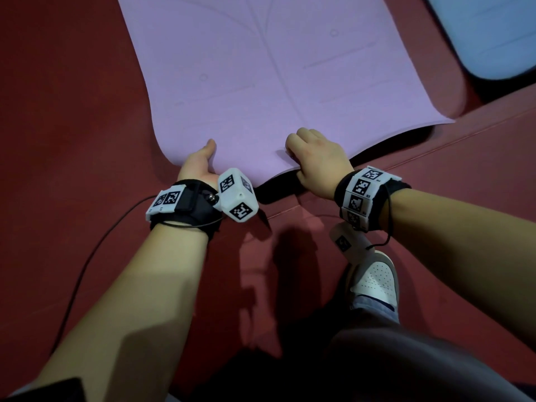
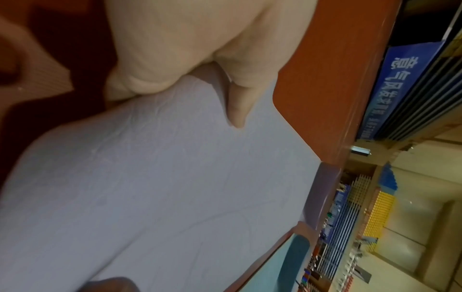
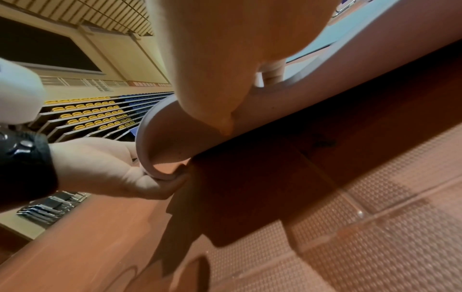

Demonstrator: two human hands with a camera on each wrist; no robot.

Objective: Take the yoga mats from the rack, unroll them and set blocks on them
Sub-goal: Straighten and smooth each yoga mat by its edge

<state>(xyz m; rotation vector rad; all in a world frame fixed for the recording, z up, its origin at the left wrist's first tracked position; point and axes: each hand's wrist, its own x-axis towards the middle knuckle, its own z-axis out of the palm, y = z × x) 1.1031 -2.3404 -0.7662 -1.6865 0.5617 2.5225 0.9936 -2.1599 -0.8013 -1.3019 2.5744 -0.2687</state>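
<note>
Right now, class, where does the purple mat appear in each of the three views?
Head: the mat fills the upper centre, near edge lifted by both hands.
Left wrist: mat spreads across the lower left, under the thumb.
Right wrist: its underside crosses the upper middle, edge curling.
Shared landmark: the left hand gripping the mat's edge.

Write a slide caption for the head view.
Both hands, left and right, grip the purple mat's near edge.

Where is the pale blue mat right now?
In the head view, the pale blue mat lies flat on the dark red padded floor at the top right, just beyond the right edge of the unrolled lilac yoga mat.
</note>
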